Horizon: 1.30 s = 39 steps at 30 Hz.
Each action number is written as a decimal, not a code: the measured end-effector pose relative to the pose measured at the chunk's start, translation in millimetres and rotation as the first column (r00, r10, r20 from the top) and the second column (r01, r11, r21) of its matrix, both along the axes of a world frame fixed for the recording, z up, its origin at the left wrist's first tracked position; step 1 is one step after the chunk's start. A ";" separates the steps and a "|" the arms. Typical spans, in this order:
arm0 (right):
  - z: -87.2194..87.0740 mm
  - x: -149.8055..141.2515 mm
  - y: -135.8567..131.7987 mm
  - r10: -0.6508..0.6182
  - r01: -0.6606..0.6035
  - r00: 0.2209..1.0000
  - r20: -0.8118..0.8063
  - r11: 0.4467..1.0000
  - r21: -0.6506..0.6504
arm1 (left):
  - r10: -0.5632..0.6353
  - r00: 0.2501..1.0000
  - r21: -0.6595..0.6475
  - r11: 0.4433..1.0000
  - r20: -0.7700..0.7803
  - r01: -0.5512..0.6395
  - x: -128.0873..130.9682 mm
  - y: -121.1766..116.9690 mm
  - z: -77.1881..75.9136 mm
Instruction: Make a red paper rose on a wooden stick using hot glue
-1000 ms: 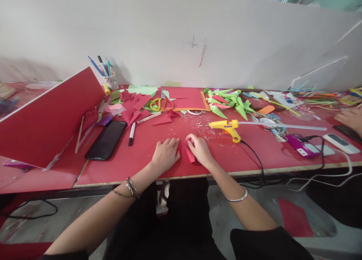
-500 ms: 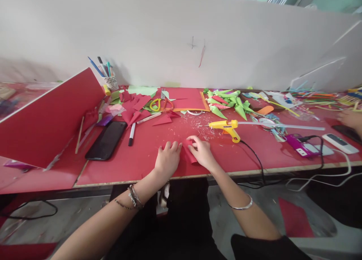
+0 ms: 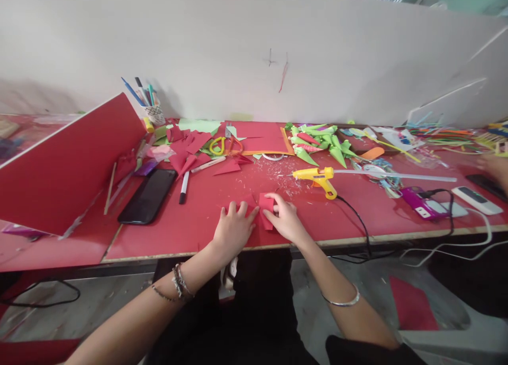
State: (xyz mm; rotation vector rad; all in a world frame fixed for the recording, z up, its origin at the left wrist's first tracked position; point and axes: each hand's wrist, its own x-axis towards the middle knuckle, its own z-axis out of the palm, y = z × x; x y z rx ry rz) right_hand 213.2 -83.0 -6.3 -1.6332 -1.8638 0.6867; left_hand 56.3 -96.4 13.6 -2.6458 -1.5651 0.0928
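A piece of red paper (image 3: 266, 211) stands partly raised near the table's front edge, its right part bent up. My right hand (image 3: 286, 219) grips that raised part between thumb and fingers. Beside it, my left hand (image 3: 234, 227) lies palm down with its fingers apart, pressing the paper's left part against the table. Red paper on a red tabletop makes the sheet's outline hard to follow. Just beyond my right hand rests a yellow glue gun (image 3: 317, 179) with a long glue stick in its back.
A black phone (image 3: 148, 197) and a marker (image 3: 184, 188) lie to the left, near a leaning red board (image 3: 75, 164). Behind are paper scraps, scissors (image 3: 226, 146) and green paper cones (image 3: 317, 142). A purple power socket (image 3: 424, 203) with cables sits right; another person's hand (image 3: 498, 166) is beyond.
The right part of the red paper has come up into a more upright fold in my right hand. My left hand has shifted slightly left and nearer, with its fingers more spread.
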 end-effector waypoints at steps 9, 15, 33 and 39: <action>-6.7 9.6 -6.6 -0.067 0.049 0.982 0.179 0.994 0.102 | -0.037 0.999 -0.024 0.999 -0.029 0.036 -2.0 -0.7 1.1; 1.1 10.9 -14.1 -0.073 0.067 0.993 0.092 0.995 0.068 | -0.040 0.997 -0.083 0.996 -0.060 0.035 0.7 -16.8 4.8; -5.6 22.2 -45.3 -0.176 0.164 0.975 0.133 0.982 0.095 | -0.042 0.998 -0.144 0.989 -0.050 0.035 1.0 -22.0 2.1; 13.2 13.1 -55.5 -0.005 0.007 1.000 -0.016 0.992 0.126 | -0.003 0.970 -0.166 0.985 0.242 0.045 -10.5 -4.7 14.4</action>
